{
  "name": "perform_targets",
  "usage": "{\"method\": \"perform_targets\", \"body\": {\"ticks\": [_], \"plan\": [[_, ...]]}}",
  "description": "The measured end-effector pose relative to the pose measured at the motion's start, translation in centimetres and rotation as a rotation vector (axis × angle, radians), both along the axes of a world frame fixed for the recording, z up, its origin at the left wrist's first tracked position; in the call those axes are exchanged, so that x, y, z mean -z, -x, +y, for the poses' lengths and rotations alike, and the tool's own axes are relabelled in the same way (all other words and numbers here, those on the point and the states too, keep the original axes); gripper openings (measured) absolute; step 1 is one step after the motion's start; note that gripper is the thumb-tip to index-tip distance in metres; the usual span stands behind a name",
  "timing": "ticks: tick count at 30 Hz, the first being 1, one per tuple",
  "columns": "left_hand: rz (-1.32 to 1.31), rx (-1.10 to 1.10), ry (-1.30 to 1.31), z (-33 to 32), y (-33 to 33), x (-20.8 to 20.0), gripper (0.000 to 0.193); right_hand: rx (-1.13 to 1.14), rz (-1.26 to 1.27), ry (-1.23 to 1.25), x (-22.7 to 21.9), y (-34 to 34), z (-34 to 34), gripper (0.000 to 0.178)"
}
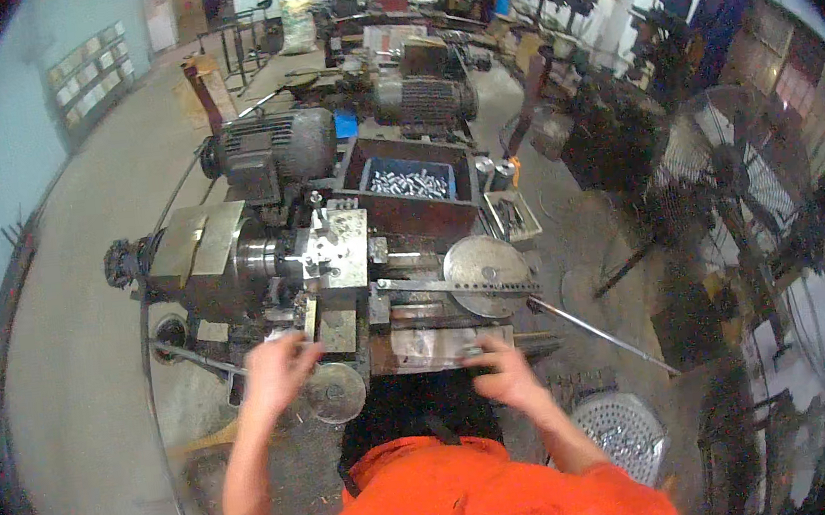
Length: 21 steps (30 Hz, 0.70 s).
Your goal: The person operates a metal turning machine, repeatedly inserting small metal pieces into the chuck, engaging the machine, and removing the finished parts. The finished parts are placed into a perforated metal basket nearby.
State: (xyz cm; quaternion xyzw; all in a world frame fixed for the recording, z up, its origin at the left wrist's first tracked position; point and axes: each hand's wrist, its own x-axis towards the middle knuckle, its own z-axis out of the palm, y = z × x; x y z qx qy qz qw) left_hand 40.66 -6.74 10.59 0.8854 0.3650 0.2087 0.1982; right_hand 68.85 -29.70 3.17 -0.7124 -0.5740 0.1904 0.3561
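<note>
My left hand [281, 370] is at the front of a small metal-turning lathe [331, 251], beside the carriage and above a round handwheel [334, 393]. Its fingers are curled and smeared by motion, so whether they hold anything is unclear. Over the pale metal plate [432, 348] at the lathe's front right is my right hand [505, 373]. A tiny greyish piece shows at its fingertips, too blurred to name. Farther right, a large metal disc [481, 262] has a perforated bar across it. The spindle [261, 253] sits left of the tool block [337, 255].
Behind the lathe, a box [418, 215] holds a blue tray with many small metal parts. Two electric motors [286, 150] stand farther back. A perforated basket [643, 439] of metal pieces is at lower right, near a long lever [601, 333]. A large fan [725, 164] stands right.
</note>
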Motion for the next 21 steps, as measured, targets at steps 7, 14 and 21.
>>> {"method": "perform_targets", "body": {"ticks": [7,14,21], "plan": [[-0.182,0.163,0.201,-2.8,-3.7,-0.5,0.035,-0.465,-0.228,-0.325,-7.8,8.9,10.7,0.033],[-0.396,0.152,0.429,-2.1,-1.4,2.2,0.037,-0.577,-0.312,-0.38,-8.4,10.2,12.8,0.026],[-0.471,0.152,0.642,0.6,1.3,1.6,0.034,-0.745,-0.346,-0.347,-10.3,11.1,17.4,0.029]]}}
